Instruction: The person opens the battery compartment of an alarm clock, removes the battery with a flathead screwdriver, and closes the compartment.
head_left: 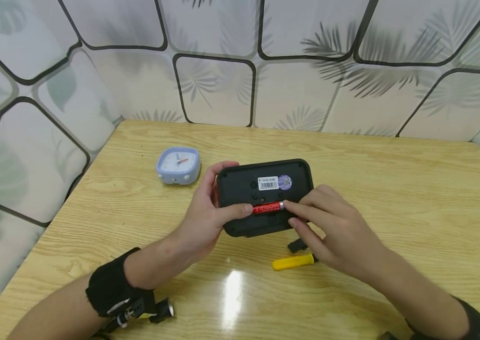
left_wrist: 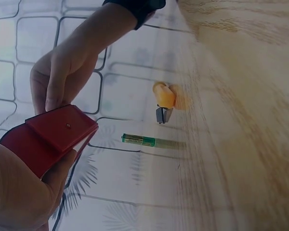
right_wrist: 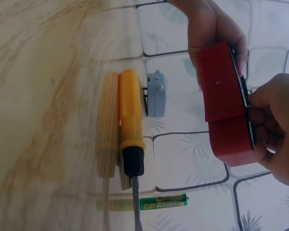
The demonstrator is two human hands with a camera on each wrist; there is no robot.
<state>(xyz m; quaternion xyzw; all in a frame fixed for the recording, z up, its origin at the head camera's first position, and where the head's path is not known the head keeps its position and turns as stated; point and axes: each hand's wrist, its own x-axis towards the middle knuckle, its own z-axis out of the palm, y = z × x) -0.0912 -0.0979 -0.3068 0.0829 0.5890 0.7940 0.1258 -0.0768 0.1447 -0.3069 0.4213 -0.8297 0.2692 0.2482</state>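
My left hand [head_left: 206, 217] grips a red, box-shaped device [right_wrist: 221, 91] by its left side, its black back [head_left: 244, 184] facing up with a barcode label and a round purple sticker. A red battery [head_left: 267, 208] lies across the recess in that back. The left thumb presses at the battery's left end. My right hand [head_left: 337, 226] has its fingertips at the silver end, fingers bent close against the back. Both hands hold the device above the table. In the wrist views its red underside shows, and the battery is hidden.
A light-blue clock [head_left: 178, 165] stands at the back left of the wooden table [head_left: 392, 174]. Under the right hand lie a yellow-handled screwdriver [head_left: 292, 262] and a small black piece [head_left: 297, 245]. A green battery [right_wrist: 164, 201] lies close to the screwdriver's shaft.
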